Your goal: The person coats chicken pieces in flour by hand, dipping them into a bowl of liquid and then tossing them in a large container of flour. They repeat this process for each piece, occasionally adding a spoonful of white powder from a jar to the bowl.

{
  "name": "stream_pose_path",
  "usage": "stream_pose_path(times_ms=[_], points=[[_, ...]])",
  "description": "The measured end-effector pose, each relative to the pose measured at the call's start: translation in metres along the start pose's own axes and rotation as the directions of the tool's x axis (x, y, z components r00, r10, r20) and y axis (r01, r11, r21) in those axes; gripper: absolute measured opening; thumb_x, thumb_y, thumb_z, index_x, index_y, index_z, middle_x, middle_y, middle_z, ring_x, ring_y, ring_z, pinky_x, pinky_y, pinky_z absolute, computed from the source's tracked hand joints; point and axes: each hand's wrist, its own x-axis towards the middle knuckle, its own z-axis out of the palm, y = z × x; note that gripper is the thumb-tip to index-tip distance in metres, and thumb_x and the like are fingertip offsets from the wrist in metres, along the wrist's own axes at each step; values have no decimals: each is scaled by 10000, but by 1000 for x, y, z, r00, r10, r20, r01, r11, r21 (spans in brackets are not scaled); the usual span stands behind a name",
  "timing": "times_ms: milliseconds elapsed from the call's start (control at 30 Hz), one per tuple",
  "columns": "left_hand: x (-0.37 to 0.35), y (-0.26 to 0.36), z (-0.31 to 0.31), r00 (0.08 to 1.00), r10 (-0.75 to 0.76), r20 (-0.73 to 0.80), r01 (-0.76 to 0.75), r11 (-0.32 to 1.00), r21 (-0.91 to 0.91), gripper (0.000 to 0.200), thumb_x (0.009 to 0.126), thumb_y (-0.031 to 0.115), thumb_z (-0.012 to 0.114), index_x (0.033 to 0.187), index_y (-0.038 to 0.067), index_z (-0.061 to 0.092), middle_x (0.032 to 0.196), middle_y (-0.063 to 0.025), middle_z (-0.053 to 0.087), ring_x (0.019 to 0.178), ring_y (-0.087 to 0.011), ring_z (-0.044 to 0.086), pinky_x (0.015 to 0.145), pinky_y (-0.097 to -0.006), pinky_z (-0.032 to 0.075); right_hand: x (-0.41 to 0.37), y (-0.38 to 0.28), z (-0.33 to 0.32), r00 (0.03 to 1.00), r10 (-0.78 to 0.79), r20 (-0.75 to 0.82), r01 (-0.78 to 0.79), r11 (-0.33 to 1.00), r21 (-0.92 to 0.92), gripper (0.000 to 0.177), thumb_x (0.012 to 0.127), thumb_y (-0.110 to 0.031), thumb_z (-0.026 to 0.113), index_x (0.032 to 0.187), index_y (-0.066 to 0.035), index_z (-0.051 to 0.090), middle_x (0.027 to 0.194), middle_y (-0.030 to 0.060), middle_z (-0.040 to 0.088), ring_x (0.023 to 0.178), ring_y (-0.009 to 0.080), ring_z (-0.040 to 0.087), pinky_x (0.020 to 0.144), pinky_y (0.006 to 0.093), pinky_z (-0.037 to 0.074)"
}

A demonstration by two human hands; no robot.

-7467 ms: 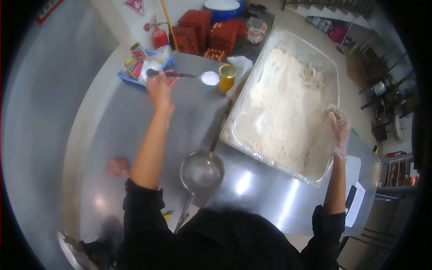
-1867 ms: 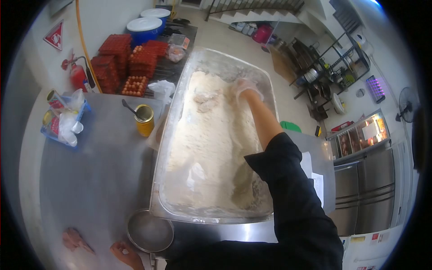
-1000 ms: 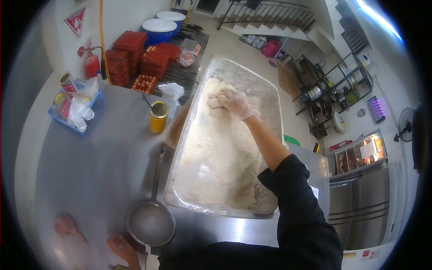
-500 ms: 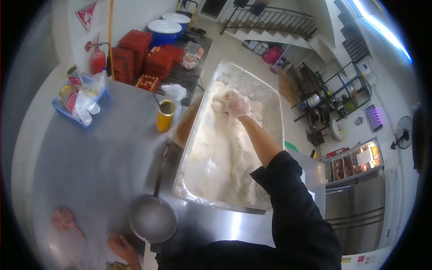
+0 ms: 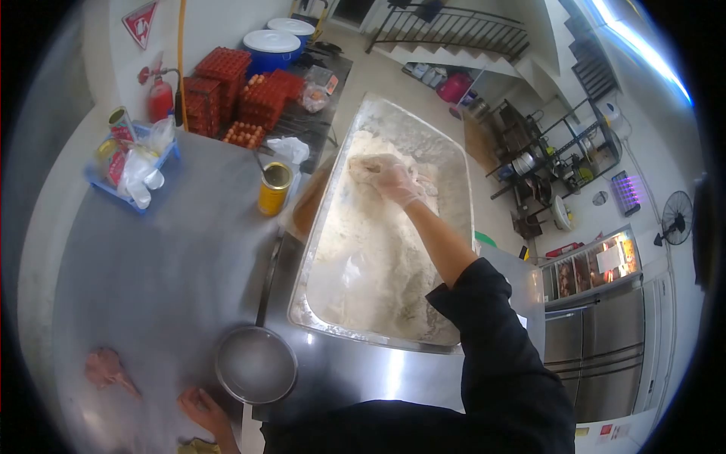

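A large metal tub of white flour stands in front of me on the steel table. My right hand, in a clear plastic glove, is down in the flour at the far end, its fingers closed round a flour-coated piece of meat. More coated pieces lie beside that hand; flour blurs their shapes. At the lower left, my bare left hand rests at the table with loosely bent fingers and nothing in it. A raw pink piece of meat lies to its left, apart from it.
A round sieve with a long handle sits between my left hand and the tub. Beyond are a yellow can, a blue basket with cans and plastic bags, red egg trays and lidded blue drums.
My right hand has shifted slightly toward me in the flour, and its fingers now close round a coated piece at the left. The left hand stays in place. The view has tilted a little.
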Motion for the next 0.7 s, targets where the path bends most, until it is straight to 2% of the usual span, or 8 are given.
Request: stream_pose_path(times_ms=[33,133,233,333,433,533,600,700], points=[[0,0,1,1000,11,0,-11,1000,-3,158,892,-13,603,1047,-8,573,988,-110,512,856,-234,520,732,-352,441,2,4,2,996,-72,-58,63,986,-153,243,854,-226,747,1032,-63,781,996,108,741,865,146,674,769,299,535],[1,-1,-2,999,47,-6,-47,999,-5,150,890,-19,599,1038,-15,571,978,-115,512,836,-234,525,714,-348,445,5,6,0,997,-73,-20,65,958,-279,309,807,-60,764,1116,-74,755,1182,143,708,988,197,687,879,280,535],[3,0,-3,997,73,0,-73,997,0,151,886,-27,598,1034,-24,566,969,-119,509,827,-234,524,704,-350,448,16,-9,-12,962,242,123,-237,970,-58,371,804,-31,754,1171,-83,735,1169,146,718,952,187,694,831,276,547],[3,2,-4,999,36,21,-37,999,13,157,882,-33,598,1035,-29,563,970,-121,510,827,-235,527,713,-352,450,25,22,-3,997,18,72,-30,985,169,277,833,-34,650,1082,-69,767,974,71,773,800,133,696,741,257,557],[1,0,-2,1000,16,16,-16,1000,15,163,879,-35,599,1038,-28,563,978,-120,510,827,-234,535,724,-352,452,27,27,2,990,24,139,-60,964,261,322,834,-34,631,1135,-59,742,988,95,769,827,160,706,766,275,562],[4,-2,1,999,47,15,-48,999,25,168,882,-31,602,1046,-28,564,986,-120,512,827,-231,543,723,-350,454,35,31,4,993,122,5,-114,942,-316,361,842,-142,720,1181,-17,706,1084,142,740,923,195,704,794,292,553],[6,1,1,999,45,-4,-45,999,17,167,888,-26,605,1050,-30,565,991,-119,512,823,-226,543,715,-346,453,53,59,12,991,132,36,-105,904,-414,313,830,-168,736,1111,-30,729,1055,125,748,903,205,705,790,306,553],[7,-2,1,999,42,8,-42,999,-15,166,900,-20,606,1059,-36,565,1006,-120,511,823,-223,544,706,-336,453,50,45,7,992,124,-2,-113,901,-419,246,817,-182,751,1019,-42,750,1000,116,756,853,204,703,762,310,552]])
